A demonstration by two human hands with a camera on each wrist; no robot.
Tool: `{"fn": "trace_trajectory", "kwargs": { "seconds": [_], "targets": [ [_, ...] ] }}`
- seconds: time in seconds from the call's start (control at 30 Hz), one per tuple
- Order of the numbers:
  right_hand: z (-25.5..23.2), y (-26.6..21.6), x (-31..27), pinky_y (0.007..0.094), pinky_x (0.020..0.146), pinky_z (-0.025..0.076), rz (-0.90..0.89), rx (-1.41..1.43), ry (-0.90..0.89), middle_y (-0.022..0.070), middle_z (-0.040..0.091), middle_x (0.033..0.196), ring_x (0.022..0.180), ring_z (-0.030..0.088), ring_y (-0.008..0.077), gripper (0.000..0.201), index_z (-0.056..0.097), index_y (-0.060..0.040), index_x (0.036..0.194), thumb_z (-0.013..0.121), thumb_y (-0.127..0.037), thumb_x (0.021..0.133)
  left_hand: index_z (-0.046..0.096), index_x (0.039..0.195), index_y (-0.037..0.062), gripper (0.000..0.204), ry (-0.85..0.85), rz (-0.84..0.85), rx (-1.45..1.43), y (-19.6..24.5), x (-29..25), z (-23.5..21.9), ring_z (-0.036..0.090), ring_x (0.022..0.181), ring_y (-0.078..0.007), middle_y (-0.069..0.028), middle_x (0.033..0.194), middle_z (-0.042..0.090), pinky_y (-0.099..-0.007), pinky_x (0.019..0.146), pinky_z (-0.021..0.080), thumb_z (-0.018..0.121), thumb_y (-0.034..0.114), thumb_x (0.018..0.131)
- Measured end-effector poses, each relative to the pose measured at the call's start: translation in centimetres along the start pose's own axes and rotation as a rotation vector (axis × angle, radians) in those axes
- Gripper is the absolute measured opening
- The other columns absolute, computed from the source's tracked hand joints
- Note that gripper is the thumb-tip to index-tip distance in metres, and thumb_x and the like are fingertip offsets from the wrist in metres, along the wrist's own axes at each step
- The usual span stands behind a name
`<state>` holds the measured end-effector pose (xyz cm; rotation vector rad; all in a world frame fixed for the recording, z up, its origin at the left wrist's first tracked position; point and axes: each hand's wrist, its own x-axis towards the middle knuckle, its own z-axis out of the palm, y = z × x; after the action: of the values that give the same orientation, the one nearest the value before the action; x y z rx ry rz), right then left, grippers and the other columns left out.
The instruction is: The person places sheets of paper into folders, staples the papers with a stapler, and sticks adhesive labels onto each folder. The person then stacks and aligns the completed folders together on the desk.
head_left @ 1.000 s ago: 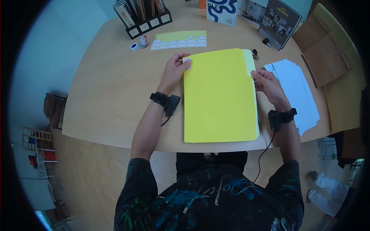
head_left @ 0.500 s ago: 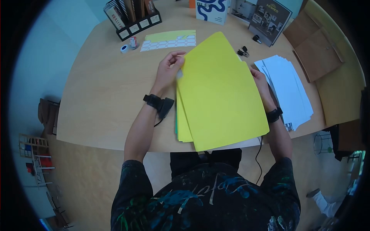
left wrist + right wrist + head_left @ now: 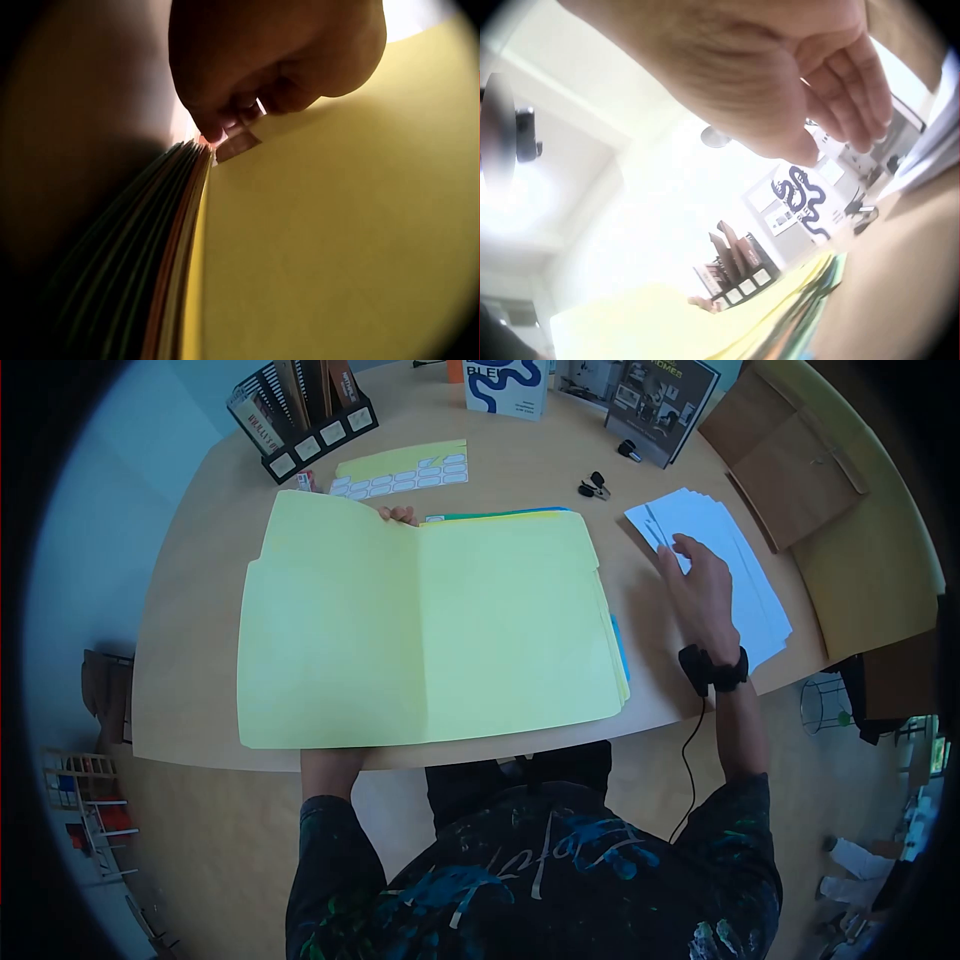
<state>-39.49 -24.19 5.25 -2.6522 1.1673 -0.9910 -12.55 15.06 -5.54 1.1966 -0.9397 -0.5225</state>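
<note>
In the head view a yellow folder (image 3: 520, 630) lies spread open on a stack of other folders, its pale inside facing up. My left hand (image 3: 400, 515) is mostly hidden behind the raised left cover, with only fingertips showing at the top by the crease. The left wrist view has my left hand (image 3: 277, 60) curled at the folder's top corner, by a small label (image 3: 238, 145) and the stacked folder edges (image 3: 169, 247). To the right, my right hand (image 3: 703, 588) hovers with loosely bent fingers over the left part of a pile of white paper sheets (image 3: 745, 575), holding nothing.
Label sheets (image 3: 400, 478) lie beyond the folder. A black file holder (image 3: 320, 440) with notebooks stands at back left. Black binder clips (image 3: 594, 486), an upright dark book (image 3: 658, 405) and a brown envelope (image 3: 790, 490) are at back right.
The yellow folder's cover has swung over to the left and now hides most of my left hand. My right hand has let go of the folder and moved right to the white sheets.
</note>
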Motion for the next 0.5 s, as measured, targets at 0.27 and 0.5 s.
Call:
{"fn": "trace_trajectory", "kwargs": {
  "seconds": [0.27,0.5],
  "targets": [
    [-1.9,3.5,-1.8,0.0506,0.072,0.055,0.132,-0.342,-0.413,0.0221,0.071,0.086,0.082,0.069,0.0420,0.026,0.070,-0.0009,0.092,0.064,-0.027,0.094,0.064,0.119,0.0008,0.025,0.032,-0.094,0.228,0.3,-1.9,-1.4,0.064,0.102,-0.0174,-0.0077,0.112,0.069,-0.0317,0.089,0.051,0.062,0.016,0.100],
    [-3.6,6.0,-0.5,0.0447,0.071,0.054,0.092,-0.115,-0.242,0.0261,0.069,0.082,0.077,0.070,0.0404,0.025,0.074,0.0016,0.093,0.068,-0.023,0.093,0.064,0.118,0.0005,0.024,0.065,-0.180,0.475,1.9,-3.1,-1.6,0.065,0.101,-0.0186,-0.0084,0.111,0.069,-0.0330,0.087,0.052,0.063,0.015,0.098]
  ]
}}
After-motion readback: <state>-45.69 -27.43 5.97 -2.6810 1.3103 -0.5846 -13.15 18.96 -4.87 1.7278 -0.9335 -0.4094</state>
